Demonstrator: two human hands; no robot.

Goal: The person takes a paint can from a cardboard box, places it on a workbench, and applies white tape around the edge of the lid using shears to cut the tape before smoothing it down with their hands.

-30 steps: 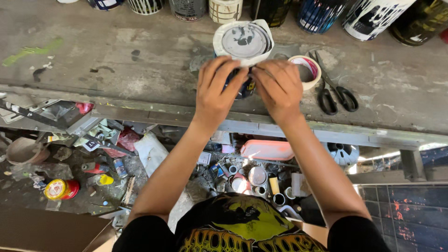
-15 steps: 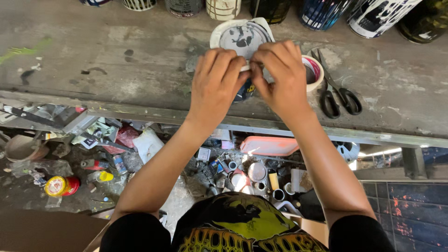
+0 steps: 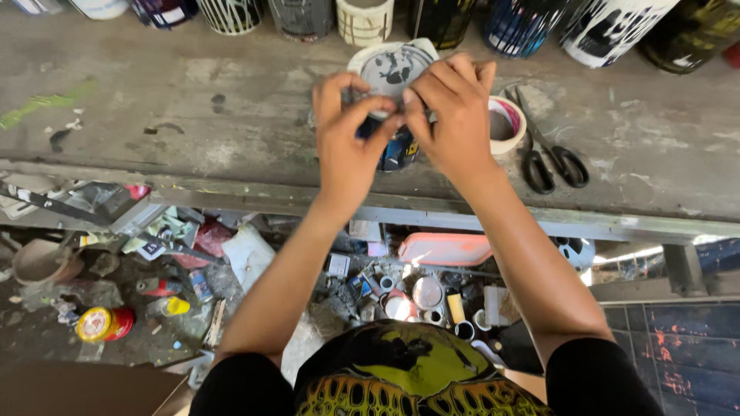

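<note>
Both grips are closed in a pinch over the same small paint can [image 3: 399,150], which stands near the front edge of the bench [image 3: 193,100]. The left hand [image 3: 347,142] has its thumb and fingers narrowed at the can's rim, and the right hand [image 3: 455,115] curls its fingertips in from the other side, meeting the left just above the can. A paint-smeared round lid [image 3: 389,65] shows behind the fingers; it seems to be tilted up off the can, though the hands hide where lid and rim meet, so I cannot tell if it is free or partly seated.

Below the bench edge the floor [image 3: 46,331] is strewn with small tins, tubes and scraps. Just right of the right hand, touching or nearly touching it, lies a roll of tape [image 3: 505,123], and beyond that a pair of black-handled scissors [image 3: 551,158] lies flat. Along the far edge stands a row of larger paint-streaked cans [image 3: 362,19].

The risk, as I judge it: the can sits close to the front lip with nothing bracing its body, so a hard pull at the rim could tip it towards the person and spill paint onto the clutter below. Wet paint on the lid could also make the fingertips slip.
</note>
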